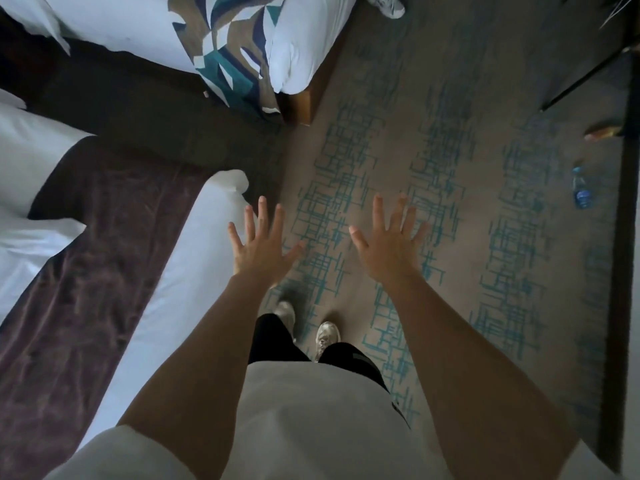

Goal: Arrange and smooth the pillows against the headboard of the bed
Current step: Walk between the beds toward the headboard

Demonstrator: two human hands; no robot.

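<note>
2 empty hands, our left hand (262, 242) and right hand (387, 241), hover fingers spread above the carpet (467, 209), right of the near bed (194, 271).

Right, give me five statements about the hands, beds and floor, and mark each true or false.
1. Both hands are empty with fingers spread: the left hand and the right hand. True.
2. The left hand is pressing down on a pillow. False: it hangs in the air by the corner of the near bed, gripping nothing.
3. A bottle lies on the carpet. True.
4. The near bed carries a teal patterned runner. False: its runner is dark purple; the patterned runner is on the far bed.
5. The person is kneeling on the bed. False: both shoes are on the carpet.
</note>
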